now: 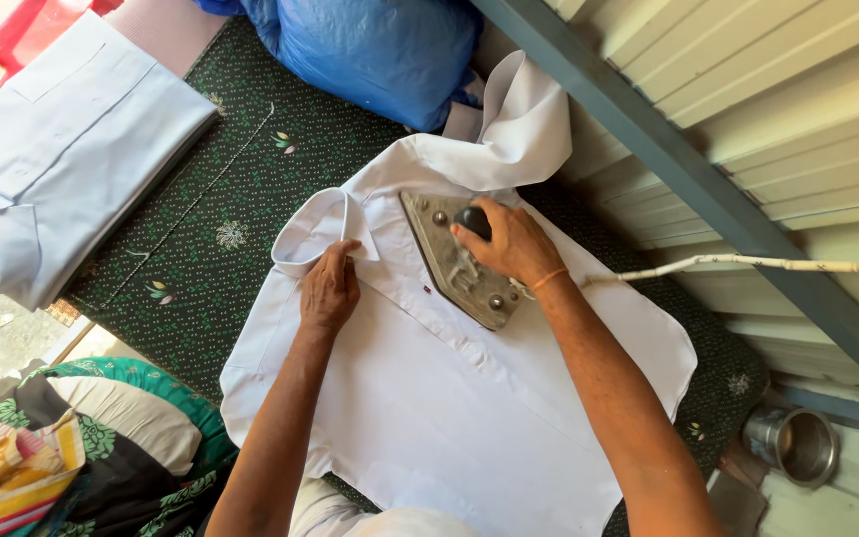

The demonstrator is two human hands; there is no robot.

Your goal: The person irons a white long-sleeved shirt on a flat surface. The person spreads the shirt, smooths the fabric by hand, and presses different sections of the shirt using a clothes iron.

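White cotton shirt spread flat on table under a dark green flower-patterned cloth. Right hand closed round the black knob handle of a heavy grey metal iron, which sits on the shirt's upper part beside the collar. Left hand pinching the collar edge, fingers curled. White cord trails right from the iron. Folded pale blue shirt at table's left end; blue plastic bag beyond; steel cup lower right.

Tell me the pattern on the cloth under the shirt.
Dark green cloth with fine pale speckles and scattered small flower motifs, clearest in the head view.
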